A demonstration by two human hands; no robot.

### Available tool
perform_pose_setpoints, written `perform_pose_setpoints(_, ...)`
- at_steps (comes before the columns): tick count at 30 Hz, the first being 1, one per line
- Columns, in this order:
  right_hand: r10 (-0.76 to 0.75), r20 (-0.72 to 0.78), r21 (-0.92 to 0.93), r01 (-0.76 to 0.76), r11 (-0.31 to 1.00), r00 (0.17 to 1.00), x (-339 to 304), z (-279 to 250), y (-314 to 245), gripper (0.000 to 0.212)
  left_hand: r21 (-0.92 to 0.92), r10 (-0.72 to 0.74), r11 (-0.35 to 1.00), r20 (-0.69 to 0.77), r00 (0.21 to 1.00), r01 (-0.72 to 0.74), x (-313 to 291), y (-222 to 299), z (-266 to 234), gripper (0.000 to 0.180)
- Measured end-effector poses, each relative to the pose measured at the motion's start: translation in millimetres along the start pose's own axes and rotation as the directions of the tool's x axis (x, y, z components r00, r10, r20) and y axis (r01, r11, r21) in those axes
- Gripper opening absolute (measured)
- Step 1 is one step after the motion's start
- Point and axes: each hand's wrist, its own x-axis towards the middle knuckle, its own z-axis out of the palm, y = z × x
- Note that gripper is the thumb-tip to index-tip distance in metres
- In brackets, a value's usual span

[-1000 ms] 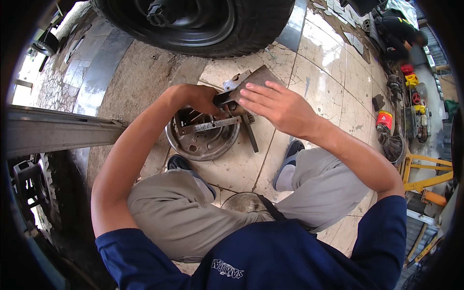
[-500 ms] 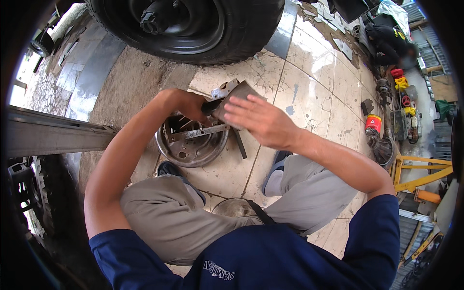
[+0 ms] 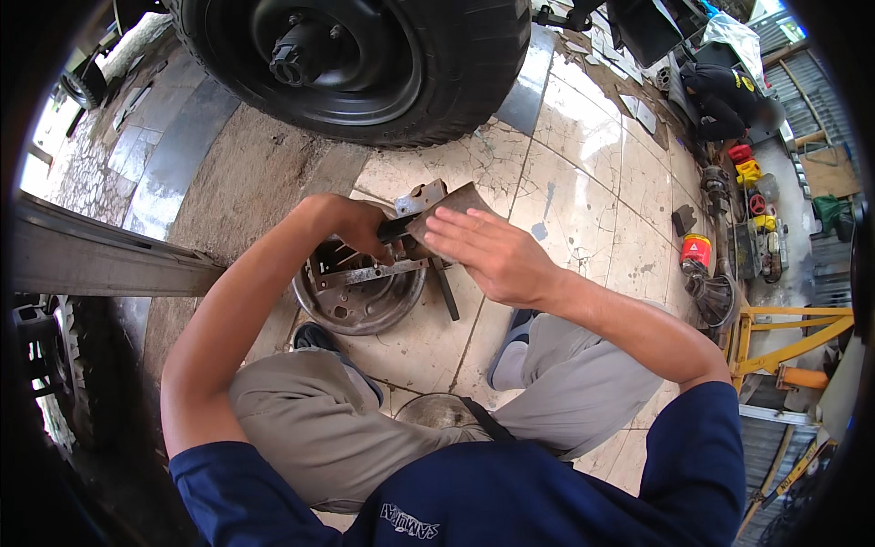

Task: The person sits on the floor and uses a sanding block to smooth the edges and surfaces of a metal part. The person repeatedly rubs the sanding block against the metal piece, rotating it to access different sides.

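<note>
My left hand (image 3: pixel 351 222) curls round a dark metal piece (image 3: pixel 395 228) in front of me, its fingertips partly hidden. My right hand (image 3: pixel 492 251) presses a brown-grey sheet that looks like sandpaper (image 3: pixel 462 200) against the far end of that piece; its fingers lie long and close together over the sheet, thumb hidden. Beneath is a worn metal bracket (image 3: pixel 366 273) with holes, over a round metal dish (image 3: pixel 360 314) on the floor. A thin dark bar (image 3: pixel 447 294) slants down from the bracket's right side.
A large black wheel (image 3: pixel 365 82) stands just beyond my hands. To the left lies a grey metal beam (image 3: pixel 109 246). On the right are a red and yellow can (image 3: pixel 696 250), a yellow metal frame (image 3: pixel 784 339) and assorted parts. A person (image 3: pixel 729 98) crouches at far right.
The view has tilted, so the wheel and work sit lower in the picture. My right hand's fingers, spread and blurred before, now lie closer together on the sheet. My left hand keeps its hold.
</note>
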Motion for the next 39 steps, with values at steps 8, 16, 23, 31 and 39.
perform_pose_setpoints(8,0.009,0.013,0.009,-0.009,1.000,1.000,-6,-3,0,0.051,-0.008,-0.035,0.999,-0.006,0.999,0.035,-4,6,-3,0.068)
perform_pose_setpoints(16,-0.018,-0.003,-0.019,0.018,1.000,1.000,-7,3,12,0.047,0.045,0.018,0.999,-0.037,0.999,-0.017,-1,3,-2,0.065)
perform_pose_setpoints(23,-0.009,0.007,0.004,0.009,1.000,1.000,0,0,-3,0.047,0.058,-0.005,0.998,-0.019,1.000,0.006,-2,4,0,0.061)
perform_pose_setpoints(31,-0.005,-0.017,0.001,0.005,1.000,1.000,-2,0,7,0.051,0.059,-0.067,0.996,-0.021,0.998,0.068,2,9,-1,0.058)
perform_pose_setpoints(39,0.038,-0.005,-0.059,-0.038,0.998,0.999,-4,3,12,0.051,0.066,-0.085,0.994,0.035,0.996,0.082,1,14,-5,0.059)
